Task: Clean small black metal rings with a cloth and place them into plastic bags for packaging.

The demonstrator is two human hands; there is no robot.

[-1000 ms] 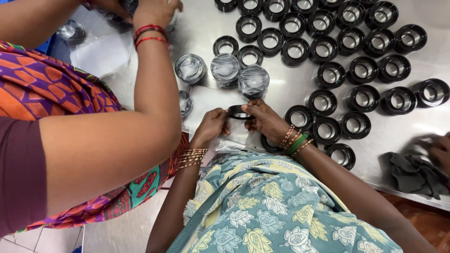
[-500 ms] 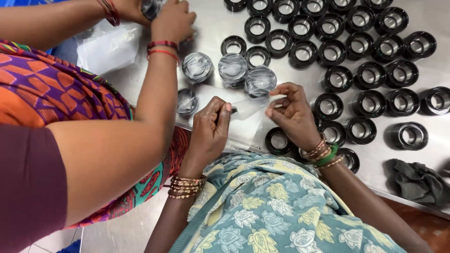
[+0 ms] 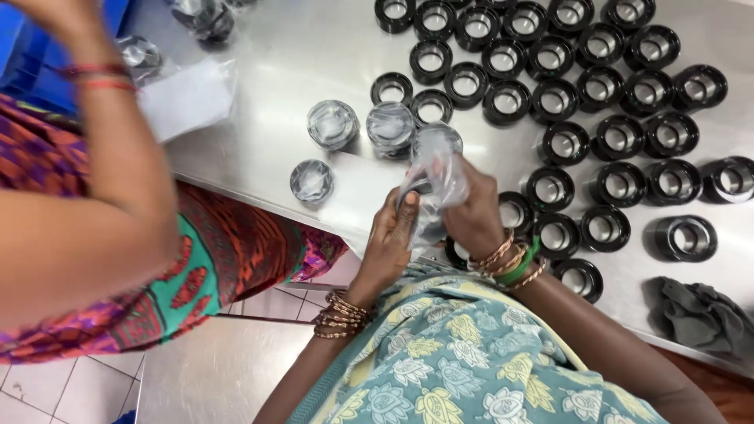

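Observation:
My left hand [image 3: 390, 238] and my right hand [image 3: 477, 213] both grip a clear plastic bag [image 3: 437, 174], held up just above the front edge of the steel table [image 3: 259, 149]. A dark ring-shaped part shows dimly through the bag between my fingers. Three rings wrapped in clear plastic [image 3: 333, 124] [image 3: 390, 126] [image 3: 312, 180] stand on the table just left of my hands. Several bare black rings [image 3: 561, 145] lie in rows to the right and behind.
A co-worker's arm [image 3: 102, 204] with red bangles reaches across the left side, above a patterned purple and orange garment. A pile of flat clear bags [image 3: 188, 96] lies at the back left. A crumpled grey cloth [image 3: 699, 318] sits at the right front edge.
My hands went from holding a black ring low on the table to lifting a clear bag around it. The co-worker's hand has moved up and left, out of the frame.

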